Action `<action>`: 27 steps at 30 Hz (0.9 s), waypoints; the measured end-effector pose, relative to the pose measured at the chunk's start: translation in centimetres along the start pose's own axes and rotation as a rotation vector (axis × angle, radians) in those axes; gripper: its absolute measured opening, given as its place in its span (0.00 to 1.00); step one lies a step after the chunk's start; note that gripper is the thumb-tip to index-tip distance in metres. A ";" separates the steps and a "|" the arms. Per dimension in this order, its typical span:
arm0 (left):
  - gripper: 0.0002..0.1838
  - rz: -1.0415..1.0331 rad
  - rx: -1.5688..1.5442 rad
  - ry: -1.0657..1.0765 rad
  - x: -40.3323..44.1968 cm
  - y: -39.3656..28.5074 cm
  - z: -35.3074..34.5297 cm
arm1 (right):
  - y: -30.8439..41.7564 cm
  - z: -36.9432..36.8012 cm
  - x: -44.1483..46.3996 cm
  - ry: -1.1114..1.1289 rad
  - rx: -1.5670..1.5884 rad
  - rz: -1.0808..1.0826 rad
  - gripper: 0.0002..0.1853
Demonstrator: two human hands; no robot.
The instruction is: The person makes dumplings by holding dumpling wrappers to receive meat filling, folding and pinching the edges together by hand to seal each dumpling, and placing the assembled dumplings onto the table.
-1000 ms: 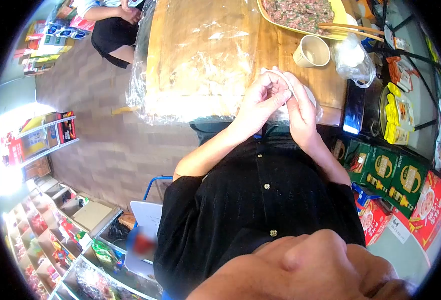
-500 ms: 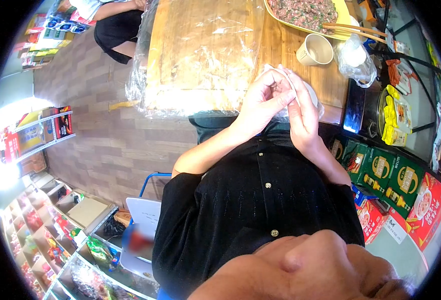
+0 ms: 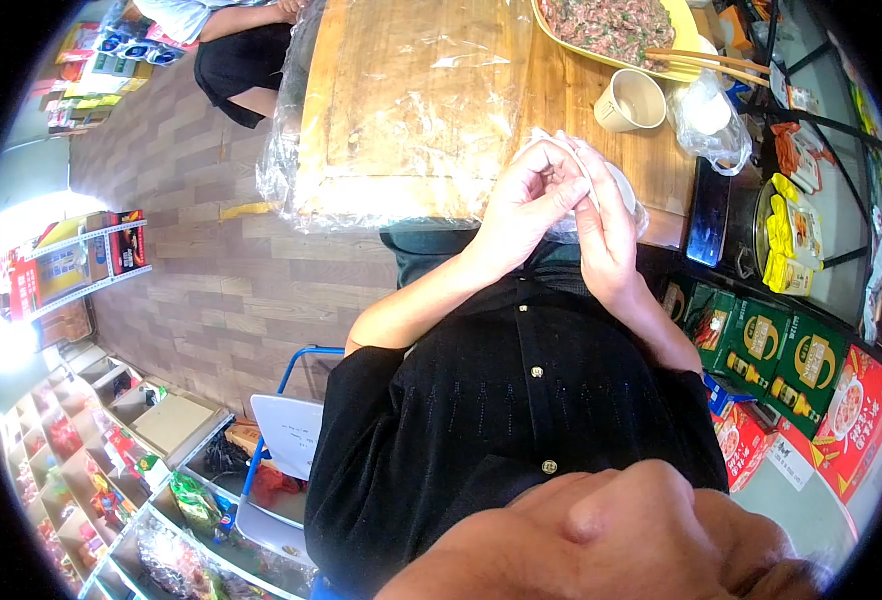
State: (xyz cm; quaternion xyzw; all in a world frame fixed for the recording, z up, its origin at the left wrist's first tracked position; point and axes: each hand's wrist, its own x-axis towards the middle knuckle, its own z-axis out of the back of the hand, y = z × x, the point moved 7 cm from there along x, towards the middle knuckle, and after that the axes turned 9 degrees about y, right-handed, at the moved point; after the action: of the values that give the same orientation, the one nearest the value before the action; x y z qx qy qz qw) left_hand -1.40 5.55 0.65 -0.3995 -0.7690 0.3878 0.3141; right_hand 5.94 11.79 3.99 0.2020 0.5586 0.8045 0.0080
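Over the table's near edge my two hands are together, fingers closed around a white dumpling wrapper (image 3: 590,184) that shows only as a thin edge between them. My left hand (image 3: 529,205) pinches it with thumb and forefinger. My right hand (image 3: 607,225) cups it from the other side, fingers pressed together. Whatever the wrapper holds is hidden. Just beyond my right hand, a white round stack (image 3: 623,190) lies partly covered, with clear plastic around it. A paper cup (image 3: 631,100) stands beyond my hands, near a yellow bowl (image 3: 689,35) of minced meat filling (image 3: 601,30).
Wooden chopsticks (image 3: 711,60) rest across the bowl's rim. A plastic bag (image 3: 709,125) with something white and a phone (image 3: 707,215) lie at the right. Clear plastic film (image 3: 401,130) covers the table's left part. Another person's arm (image 3: 246,18) shows at the far left.
The view has shifted very slightly. My hands keep the same closed pose around the wrapper.
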 end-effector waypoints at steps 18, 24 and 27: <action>0.06 0.032 -0.100 -0.039 -0.4 1.3 1.1 | -0.4 -0.7 0.3 0.064 -0.197 -0.026 0.26; 0.07 0.149 -0.388 -0.061 -0.9 2.6 1.3 | -0.7 -1.0 0.3 0.103 -0.130 -0.127 0.26; 0.15 0.177 -0.358 -0.142 -1.2 4.6 2.2 | 0.0 -1.3 0.6 0.145 -0.123 -0.082 0.24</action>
State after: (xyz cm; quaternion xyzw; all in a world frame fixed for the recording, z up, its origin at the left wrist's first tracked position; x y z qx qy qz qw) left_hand -0.87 5.49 -4.58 -0.4867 -0.8077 0.2982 0.1479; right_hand 4.96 10.79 3.75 0.1195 0.5150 0.8488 0.0126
